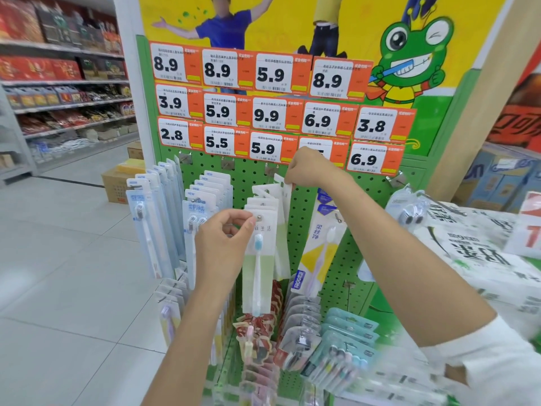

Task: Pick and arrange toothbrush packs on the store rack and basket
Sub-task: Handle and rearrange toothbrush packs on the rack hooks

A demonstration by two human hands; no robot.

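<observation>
Head view shows two hands up at the green rack. The left hand pinches the top of the front toothbrush pack, which hangs on a hook and has one blue brush inside. The right hand pinches one white pack at the back of that row. Fourteen orange price tags sit above.

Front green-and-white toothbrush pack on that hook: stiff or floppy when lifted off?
Probably light: the left hand pinches the front toothbrush pack by its top edge alone. Likely stiff, since it hangs flat and straight. It may swing on the hook.
</observation>
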